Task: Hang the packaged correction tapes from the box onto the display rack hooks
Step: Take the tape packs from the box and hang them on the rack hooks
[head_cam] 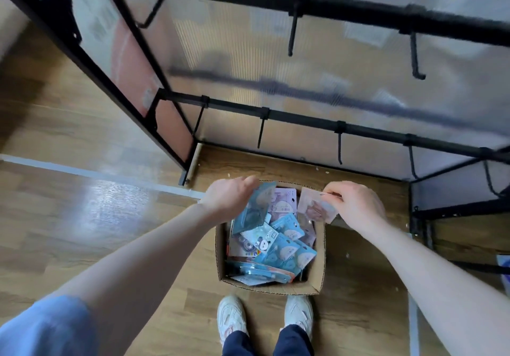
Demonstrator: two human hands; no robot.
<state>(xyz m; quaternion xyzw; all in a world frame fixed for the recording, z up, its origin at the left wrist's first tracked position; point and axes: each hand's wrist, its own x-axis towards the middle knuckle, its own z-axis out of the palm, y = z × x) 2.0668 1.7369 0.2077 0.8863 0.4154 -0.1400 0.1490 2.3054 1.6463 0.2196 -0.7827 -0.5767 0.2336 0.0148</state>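
A blue packaged correction tape (255, 208) hangs from the left hand (230, 199), whose fingers curl over its top edge and pinch it just above the far left corner of the cardboard box (317, 248). A pink packaged correction tape (314, 206) is pinched at its upper edge between the thumb and fingertips of the right hand (354, 204), held over the box's far right corner. Both packs are lifted clear of the heap and sit close together, with a gap between the two hands.

Directly below the hands, the open box stands on the wooden floor (82, 217) and holds a loose pile of packs (278, 248) (mostly blue, a few pink or white, lying at all angles). Nearer the person than the box, a pair of white shoes (265, 318) stands just short of its near flap.

Beyond the hands rises the black display rack (303, 124) with a translucent back panel. Its hooks (340, 146) jut out from two horizontal bars; those in view are bare.
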